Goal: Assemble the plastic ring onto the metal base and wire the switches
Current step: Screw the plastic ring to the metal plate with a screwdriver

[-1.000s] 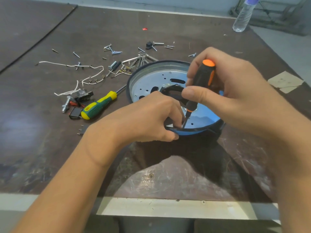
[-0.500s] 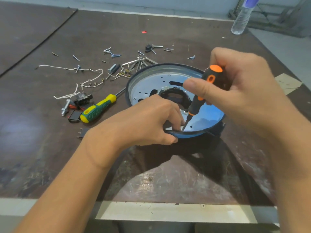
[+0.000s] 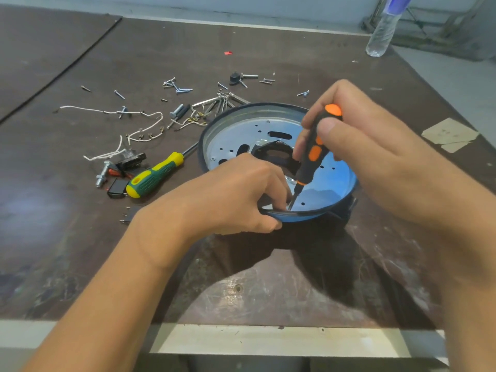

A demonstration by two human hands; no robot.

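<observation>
Sitting mid-counter (image 3: 80, 237), the dished metal base (image 3: 241, 132) carries a dark plastic ring (image 3: 255, 105) round its rim. The left hand (image 3: 236, 194) grips the near rim. The right hand (image 3: 375, 151) pinches an orange-black screwdriver (image 3: 311, 151), which stands steeply with its tip down at the near rim. A green screwdriver (image 3: 154, 175) lies to the left.

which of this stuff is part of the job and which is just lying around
In the job: metal base gripped by left hand, orange screwdriver in right hand, white wires, black switches.
Lying about: green screwdriver, water bottle, paper scrap.
</observation>
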